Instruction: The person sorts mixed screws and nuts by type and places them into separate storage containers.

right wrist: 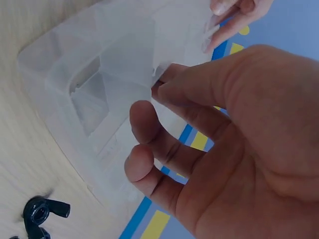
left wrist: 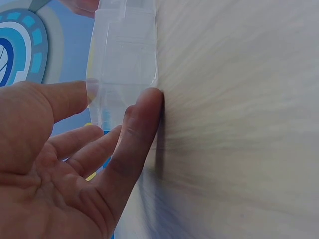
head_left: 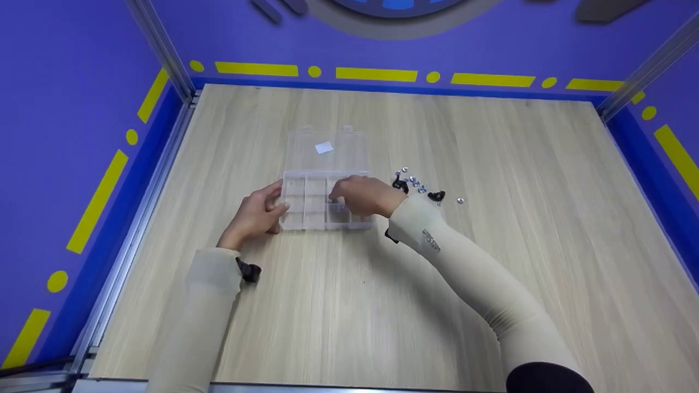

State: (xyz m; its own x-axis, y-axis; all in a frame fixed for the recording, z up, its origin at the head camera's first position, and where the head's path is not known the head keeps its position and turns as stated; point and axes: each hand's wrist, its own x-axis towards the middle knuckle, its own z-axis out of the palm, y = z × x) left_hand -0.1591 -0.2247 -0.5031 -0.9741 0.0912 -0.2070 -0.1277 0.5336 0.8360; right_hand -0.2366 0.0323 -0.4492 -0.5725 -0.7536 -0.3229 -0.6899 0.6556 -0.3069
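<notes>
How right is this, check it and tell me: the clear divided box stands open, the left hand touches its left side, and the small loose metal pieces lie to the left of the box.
One part is wrong: the head view shows the small loose metal pieces lying to the right of the clear divided box. It does stand open, and the left hand touches its left side.

Wood tbl (head_left: 327, 316) w/ box (head_left: 304, 225), sm. parts (head_left: 422, 189)
</notes>
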